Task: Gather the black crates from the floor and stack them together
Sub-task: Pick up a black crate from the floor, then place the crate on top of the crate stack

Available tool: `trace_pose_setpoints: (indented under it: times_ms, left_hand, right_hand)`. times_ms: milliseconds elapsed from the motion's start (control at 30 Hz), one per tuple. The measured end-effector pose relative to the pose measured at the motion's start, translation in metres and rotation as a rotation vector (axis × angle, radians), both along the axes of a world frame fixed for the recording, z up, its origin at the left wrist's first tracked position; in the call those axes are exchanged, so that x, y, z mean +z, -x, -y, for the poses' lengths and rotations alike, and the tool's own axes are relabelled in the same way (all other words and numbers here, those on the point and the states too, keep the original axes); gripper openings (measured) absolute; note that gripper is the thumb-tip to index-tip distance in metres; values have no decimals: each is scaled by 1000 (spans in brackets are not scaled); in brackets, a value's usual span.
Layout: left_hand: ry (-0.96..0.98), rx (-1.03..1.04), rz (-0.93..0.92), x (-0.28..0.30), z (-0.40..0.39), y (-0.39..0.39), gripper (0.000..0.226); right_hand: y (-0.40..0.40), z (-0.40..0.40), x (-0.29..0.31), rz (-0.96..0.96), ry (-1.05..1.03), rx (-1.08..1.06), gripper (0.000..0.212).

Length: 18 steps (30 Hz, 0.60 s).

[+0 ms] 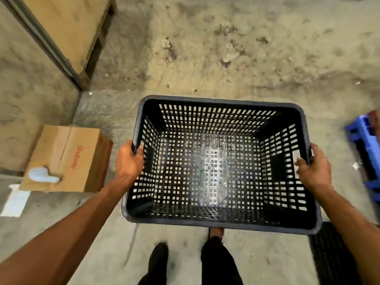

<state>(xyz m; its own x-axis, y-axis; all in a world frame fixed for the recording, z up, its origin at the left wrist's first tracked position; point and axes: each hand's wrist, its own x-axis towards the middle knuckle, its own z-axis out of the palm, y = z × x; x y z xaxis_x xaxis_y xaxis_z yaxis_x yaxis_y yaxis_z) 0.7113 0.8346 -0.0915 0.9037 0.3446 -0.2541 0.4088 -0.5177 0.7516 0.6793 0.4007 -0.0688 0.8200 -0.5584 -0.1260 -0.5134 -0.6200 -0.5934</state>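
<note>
A black perforated plastic crate (222, 105) hangs in the air in front of me, open side up and empty, above the concrete floor. My left hand (128, 163) grips its left rim, fingers curled over the edge. My right hand (315, 168) grips the right rim the same way. At the lower right, partly hidden behind my right forearm, a dark ribbed thing (329, 256) lies on the floor; I cannot tell whether it is another crate.
A cardboard box (67, 159) with red lettering and a white object on top sits on the floor at left. A wooden structure (67, 27) stands at the upper left. A blue plastic pallet or crate (366, 140) lies at the right edge. My legs show below the crate.
</note>
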Motion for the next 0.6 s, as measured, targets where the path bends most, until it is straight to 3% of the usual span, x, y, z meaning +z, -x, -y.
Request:
trace_pose_setpoints:
  times_ms: [233, 433, 600]
  left_hand:
    - [18, -192, 117, 184, 8, -16, 21]
    - [127, -375, 312, 326, 90, -32, 19]
    - [210, -475, 425, 409, 182, -11, 15]
  right_hand:
    - [87, 12, 211, 132, 270, -49, 59]
    - [179, 62, 363, 269, 233, -155, 42]
    - [264, 113, 449, 367, 381, -278, 43]
